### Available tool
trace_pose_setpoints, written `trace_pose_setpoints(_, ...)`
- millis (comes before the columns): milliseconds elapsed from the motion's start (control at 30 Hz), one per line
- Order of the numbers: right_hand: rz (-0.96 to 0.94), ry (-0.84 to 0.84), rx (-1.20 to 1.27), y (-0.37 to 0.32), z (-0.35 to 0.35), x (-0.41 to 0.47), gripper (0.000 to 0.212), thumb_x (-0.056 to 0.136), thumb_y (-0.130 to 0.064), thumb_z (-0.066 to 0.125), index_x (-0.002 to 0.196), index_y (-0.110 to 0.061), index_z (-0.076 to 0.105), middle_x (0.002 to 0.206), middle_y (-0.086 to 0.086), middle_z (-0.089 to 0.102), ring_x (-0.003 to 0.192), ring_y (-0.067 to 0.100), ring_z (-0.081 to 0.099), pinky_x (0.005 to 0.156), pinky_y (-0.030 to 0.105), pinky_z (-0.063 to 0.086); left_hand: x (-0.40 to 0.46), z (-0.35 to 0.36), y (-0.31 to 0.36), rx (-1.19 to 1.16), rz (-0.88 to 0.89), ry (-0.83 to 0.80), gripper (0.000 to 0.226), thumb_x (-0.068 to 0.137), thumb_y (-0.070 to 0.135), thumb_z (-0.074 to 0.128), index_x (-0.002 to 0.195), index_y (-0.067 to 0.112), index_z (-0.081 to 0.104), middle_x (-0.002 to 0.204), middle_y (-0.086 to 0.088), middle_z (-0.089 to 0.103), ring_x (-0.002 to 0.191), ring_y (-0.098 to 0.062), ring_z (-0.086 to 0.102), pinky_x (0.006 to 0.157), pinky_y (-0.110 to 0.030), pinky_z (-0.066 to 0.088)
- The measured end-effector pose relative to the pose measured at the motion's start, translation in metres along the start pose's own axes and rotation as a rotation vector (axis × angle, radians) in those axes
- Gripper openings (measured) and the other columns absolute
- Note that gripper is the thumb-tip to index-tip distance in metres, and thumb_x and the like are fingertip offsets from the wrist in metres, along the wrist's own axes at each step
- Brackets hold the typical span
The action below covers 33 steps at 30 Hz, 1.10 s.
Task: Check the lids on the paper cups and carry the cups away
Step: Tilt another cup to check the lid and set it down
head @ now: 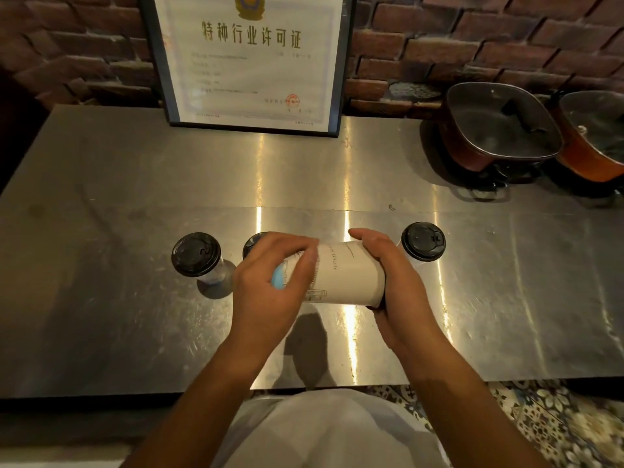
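Paper cup (341, 275), on its side between both hands above the table (101, 332); left hand (270, 282) wraps the body, right hand (398, 288) cups the lidded end; likely light, crushable; hold mid-wall.

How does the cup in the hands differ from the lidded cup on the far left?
The held cup lies sideways above the counter; the far-left cup stands upright on it. The left hand and right hand grip the held cup; the far-left cup is untouched. Its black lid shows; the held cup's is hidden.
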State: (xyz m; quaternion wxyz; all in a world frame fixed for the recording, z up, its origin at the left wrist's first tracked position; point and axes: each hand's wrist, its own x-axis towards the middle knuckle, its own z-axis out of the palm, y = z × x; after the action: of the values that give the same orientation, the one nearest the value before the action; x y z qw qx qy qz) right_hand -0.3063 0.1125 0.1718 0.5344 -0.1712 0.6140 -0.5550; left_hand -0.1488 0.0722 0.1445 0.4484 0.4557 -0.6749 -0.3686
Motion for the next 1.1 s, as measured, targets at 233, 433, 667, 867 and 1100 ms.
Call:
trace_pose_setpoints(233,-0.417,0.016,-0.311,0.007,0.002,-0.012,0.038,0.088,-0.044,0.057,0.125,-0.039,0.058,0.122,-0.011,0.063,0.106,0.007,0.064,0.074,0.022,0.059,0.019,0.002,0.003,-0.334,-0.536,-0.075,0.020,0.099,0.035,0.058,0.098,0.022,0.073,0.094,0.002,0.074,0.091,-0.019,0.071,0.056,-0.027,0.057)
trace_pose_setpoints(433,-0.870,-0.035,-0.741,0.018,-0.007,-0.007,0.049,0.087,-0.040,0.062,0.132,-0.022,0.057,0.128,-0.002,0.055,0.117,0.011,0.057,0.089,0.023,0.055,0.026,0.005,-0.003,-0.625,-0.989,-0.204,0.025,0.093,0.037,0.065,0.096,0.013,0.071,0.079,-0.011,0.072,0.067,-0.027,0.073,0.049,-0.034,0.056)
trace_pose_setpoints(667,-0.132,-0.041,-0.194,-0.001,-0.013,0.008,0.031,0.091,-0.037,0.062,0.118,-0.025,0.068,0.101,-0.005,0.069,0.084,0.007,0.069,0.057,0.018,0.050,0.015,0.010,0.000,-0.451,-0.462,-0.051,0.015,0.093,0.037,0.062,0.103,0.032,0.071,0.113,0.000,0.069,0.105,-0.022,0.068,0.070,-0.032,0.058)
trace_pose_setpoints(867,0.067,-0.008,-0.013,0.000,-0.021,0.016,0.029,0.098,-0.029,0.055,0.117,-0.016,0.073,0.092,0.003,0.071,0.083,0.022,0.064,0.062,0.032,0.037,-0.001,0.017,0.000,-0.106,0.095,-0.068,0.018,0.091,0.028,0.065,0.108,0.027,0.071,0.136,-0.003,0.054,0.125,-0.020,0.056,0.093,-0.028,0.055)
trace_pose_setpoints(1100,0.106,0.003,-0.036,0.005,-0.024,0.007,0.032,0.097,-0.035,0.057,0.117,-0.015,0.072,0.096,0.005,0.074,0.083,0.022,0.067,0.057,0.029,0.040,-0.001,0.013,-0.018,0.079,0.218,-0.104,0.030,0.094,0.038,0.065,0.111,0.015,0.074,0.107,0.004,0.068,0.098,-0.008,0.066,0.079,-0.023,0.056)
